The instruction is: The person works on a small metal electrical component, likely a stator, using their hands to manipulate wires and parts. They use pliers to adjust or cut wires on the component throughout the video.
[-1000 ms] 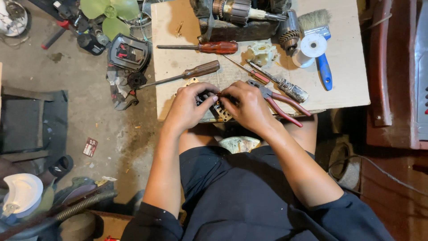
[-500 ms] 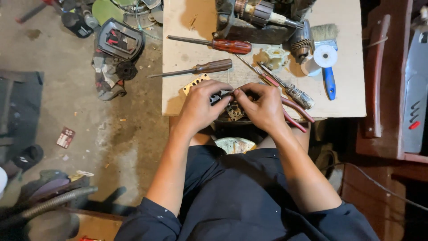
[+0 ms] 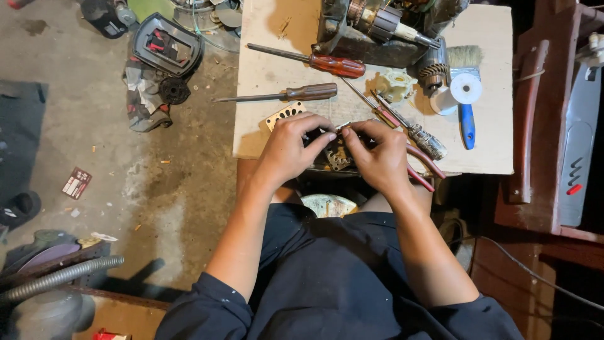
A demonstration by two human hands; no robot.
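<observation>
Both hands are pinching a small perforated metal part (image 3: 336, 154) at the tabletop's (image 3: 264, 135) near edge, steadying it: left hand (image 3: 289, 148) & right hand (image 3: 380, 157), each grip closed on it. Two screwdrivers (image 3: 314, 63) are lying just beyond the part, pliers (image 3: 418, 164) right of it.

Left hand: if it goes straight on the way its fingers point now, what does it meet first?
The left hand points toward the right hand, over the small metal part both hold. It would probably meet the right hand's fingertips first; depth is unclear.
</observation>
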